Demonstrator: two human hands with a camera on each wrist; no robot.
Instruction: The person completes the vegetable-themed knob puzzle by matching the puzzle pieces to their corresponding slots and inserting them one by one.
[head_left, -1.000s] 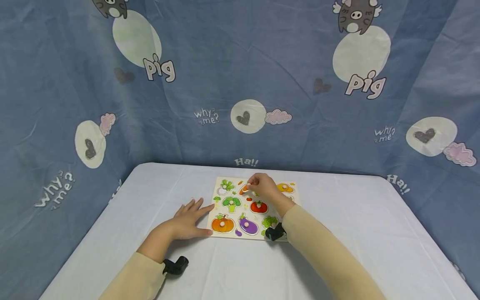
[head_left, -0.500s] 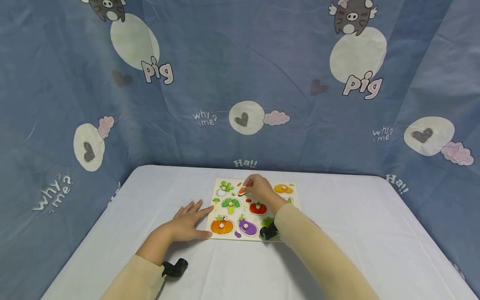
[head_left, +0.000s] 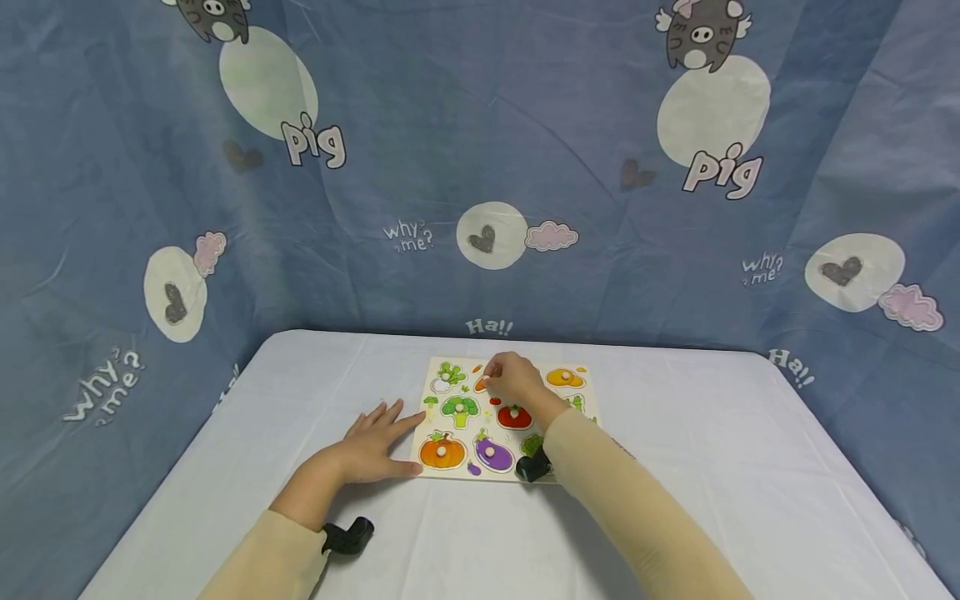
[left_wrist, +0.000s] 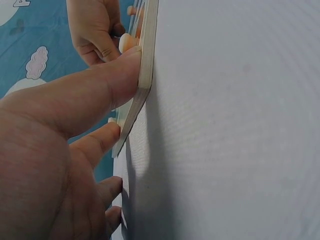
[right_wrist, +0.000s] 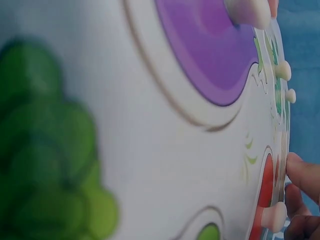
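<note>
A wooden vegetable puzzle board (head_left: 453,474) lies flat on the table. At its upper row my right hand (head_left: 517,379) pinches the carrot puzzle piece (head_left: 480,386); the fingers hide most of it. In the right wrist view the fingertips of that hand (right_wrist: 304,190) are at the far side of the board, past the red tomato piece's knob. Fingers spread, my left hand (head_left: 371,447) rests at the board's left side. The left wrist view shows its thumb (left_wrist: 112,82) pressing the board's edge (left_wrist: 146,60) and its index finger touching the board farther along.
Knobbed pieces sit in the board: broccoli (head_left: 459,408), tomato (head_left: 514,417), pumpkin (head_left: 442,452) and eggplant (head_left: 493,454) among them. A white cloth (head_left: 720,483) covers the table. Behind it hangs a blue printed curtain (head_left: 420,150). My right forearm (head_left: 630,500) covers the board's lower right corner.
My right hand has shifted slightly left with the carrot piece, which looked tilted half a second ago and now looks flatter. The left hand stays at the board's edge.
</note>
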